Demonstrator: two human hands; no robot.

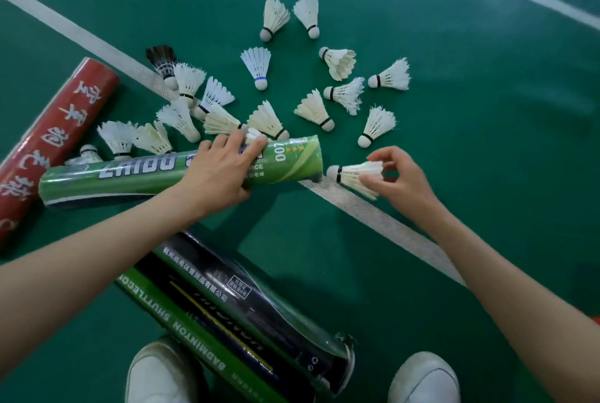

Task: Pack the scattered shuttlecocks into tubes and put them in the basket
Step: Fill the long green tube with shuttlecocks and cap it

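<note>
Left hand (pixel 224 168): fingers are curled round the green tube (pixel 143 175), laid flat from 9 o'clock to centre.
Right hand (pixel 402 178): a shuttlecock (pixel 354 173) is pinched by its feathers, cork just beside the tube's open rim.
Loose shuttlecocks (pixel 345 94): scattered from 10 to 1 o'clock.
Green floor (pixel 487 142): spread out at 3 o'clock.

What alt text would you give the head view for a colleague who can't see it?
The left hand grips a green tube on the court floor, while the right hand pinches a white shuttlecock, cork pointing at the tube's open end. More shuttlecocks lie scattered beyond, a red tube at left.
</note>
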